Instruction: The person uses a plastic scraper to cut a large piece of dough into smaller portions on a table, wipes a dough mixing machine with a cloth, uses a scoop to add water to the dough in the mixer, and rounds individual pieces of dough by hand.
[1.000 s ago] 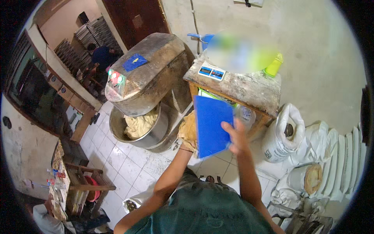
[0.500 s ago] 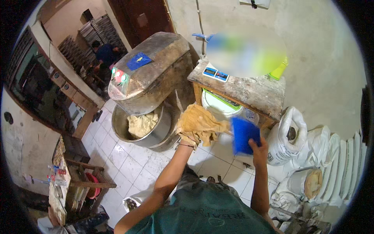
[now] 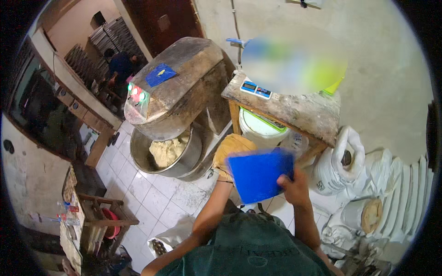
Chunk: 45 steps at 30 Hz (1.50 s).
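Observation:
My left hand (image 3: 224, 174) is wrapped in a mustard-yellow cloth (image 3: 234, 146), gripping it near the mixer bowl. In my right hand (image 3: 296, 187) is a flat blue plastic scraper (image 3: 258, 178), pinched at its right edge with the thumb on top. The scraper lies in front of the cloth and hides part of it and some of my left fingers. To the left stands a large mixer (image 3: 184, 69) with a metal bowl (image 3: 192, 154). Pale dough (image 3: 166, 152) sits in the bowl.
Another blue sheet (image 3: 160, 74) lies on the mixer. A floury table (image 3: 304, 110) holds a scale (image 3: 256, 89), with a white bucket (image 3: 258, 124) beneath. White sacks (image 3: 338, 161) line the right side. A wooden bench (image 3: 103, 216) is at left; a person (image 3: 120, 66) is beyond the doorway.
My right hand has brought the scraper leftward and nearer, in front of the cloth. The cloth is bunched closer around my left hand, its loose right part no longer spread out.

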Tool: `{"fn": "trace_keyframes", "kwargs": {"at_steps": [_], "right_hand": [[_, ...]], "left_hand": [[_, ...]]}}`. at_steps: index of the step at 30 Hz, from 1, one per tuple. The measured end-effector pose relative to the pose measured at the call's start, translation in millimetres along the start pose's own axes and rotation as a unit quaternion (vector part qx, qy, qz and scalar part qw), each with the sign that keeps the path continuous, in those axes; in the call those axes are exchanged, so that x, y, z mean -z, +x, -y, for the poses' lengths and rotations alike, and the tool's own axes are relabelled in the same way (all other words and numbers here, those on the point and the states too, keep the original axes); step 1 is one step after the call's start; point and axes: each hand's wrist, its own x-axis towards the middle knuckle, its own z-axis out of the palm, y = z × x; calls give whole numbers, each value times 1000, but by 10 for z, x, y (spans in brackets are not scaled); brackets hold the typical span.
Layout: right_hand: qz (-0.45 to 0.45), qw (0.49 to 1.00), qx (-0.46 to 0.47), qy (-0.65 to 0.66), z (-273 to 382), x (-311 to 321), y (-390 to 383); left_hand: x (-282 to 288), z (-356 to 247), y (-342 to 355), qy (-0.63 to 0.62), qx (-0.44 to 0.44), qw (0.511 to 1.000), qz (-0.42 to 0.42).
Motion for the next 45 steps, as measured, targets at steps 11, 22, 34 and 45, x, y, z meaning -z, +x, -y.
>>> {"fn": "trace_keyframes", "kwargs": {"at_steps": [11, 22, 34, 45], "right_hand": [[-100, 896, -279, 329, -1454, -711, 894], [-281, 912, -193, 229, -1082, -591, 1189], [-167, 964, -188, 81, -1179, -986, 1715], [554, 736, 286, -263, -1021, -2423, 1843]], "left_hand": [[760, 508, 848, -692, 195, 682, -132], [3088, 934, 4043, -637, -17, 761, -120], [3400, 822, 3465, 205, -19, 967, -152], [964, 288, -1260, -191, 348, 772, -497]]}}
